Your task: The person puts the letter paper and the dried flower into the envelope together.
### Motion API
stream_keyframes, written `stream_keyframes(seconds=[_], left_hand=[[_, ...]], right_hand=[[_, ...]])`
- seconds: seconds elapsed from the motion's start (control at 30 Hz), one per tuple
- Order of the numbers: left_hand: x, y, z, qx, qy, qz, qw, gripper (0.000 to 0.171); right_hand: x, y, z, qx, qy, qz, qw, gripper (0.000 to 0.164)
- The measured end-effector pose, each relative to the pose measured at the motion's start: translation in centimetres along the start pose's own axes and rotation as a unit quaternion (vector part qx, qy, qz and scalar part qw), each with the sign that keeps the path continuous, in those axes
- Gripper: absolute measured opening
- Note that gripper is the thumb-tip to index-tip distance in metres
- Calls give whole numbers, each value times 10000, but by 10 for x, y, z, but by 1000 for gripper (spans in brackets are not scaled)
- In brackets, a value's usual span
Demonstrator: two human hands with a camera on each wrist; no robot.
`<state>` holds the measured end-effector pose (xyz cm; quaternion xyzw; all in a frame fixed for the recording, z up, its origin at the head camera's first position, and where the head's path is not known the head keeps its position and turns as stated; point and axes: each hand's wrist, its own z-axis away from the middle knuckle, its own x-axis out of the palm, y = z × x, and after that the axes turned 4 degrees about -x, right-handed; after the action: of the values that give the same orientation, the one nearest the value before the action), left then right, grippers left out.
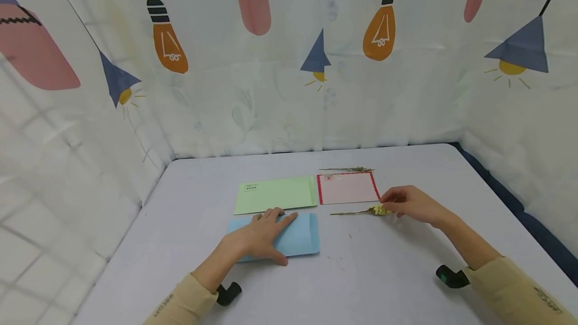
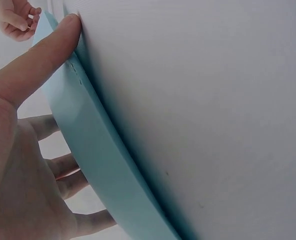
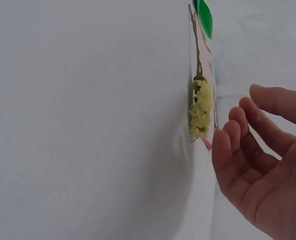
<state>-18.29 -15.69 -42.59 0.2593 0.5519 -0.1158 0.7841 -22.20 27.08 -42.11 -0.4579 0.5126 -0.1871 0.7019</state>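
Note:
A light blue envelope (image 1: 298, 237) lies in front of a light green envelope (image 1: 275, 195). My left hand (image 1: 264, 234) spans the blue envelope and grips it, thumb at its near edge and fingers over its far edge. In the left wrist view the envelope (image 2: 83, 120) bows slightly, and the fingertips are hidden behind it. A dried sprig with a pale yellow flower head (image 3: 201, 110) lies on the table. My right hand (image 1: 408, 204) is close by this flower head, fingers loosely bent, with nothing between thumb and fingers in the right wrist view.
A pink card with a red border (image 1: 347, 188) lies right of the green envelope. Behind it is another thin dried sprig (image 1: 356, 169). A white cloth covers the table (image 1: 189, 194), and printed curtains (image 1: 280, 99) stand around it.

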Motion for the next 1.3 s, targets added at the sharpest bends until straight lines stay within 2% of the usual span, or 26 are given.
stream_keyframes(seconds=[0.17,0.53,0.87,1.3], left_hand=[[-1,-1,0,12,-7,-90,10000,107],[-4,0,-1,12,-43,-193,9998,107],[-4,0,0,-21,-96,-126,9999,107],[-4,1,1,-33,-36,-117,9999,107]], right_hand=[[-1,6,3,140,228,573,9980,26],[0,12,3,303,179,824,9960,31],[6,13,-1,226,129,920,9954,27],[9,16,-5,252,208,774,9965,19]])
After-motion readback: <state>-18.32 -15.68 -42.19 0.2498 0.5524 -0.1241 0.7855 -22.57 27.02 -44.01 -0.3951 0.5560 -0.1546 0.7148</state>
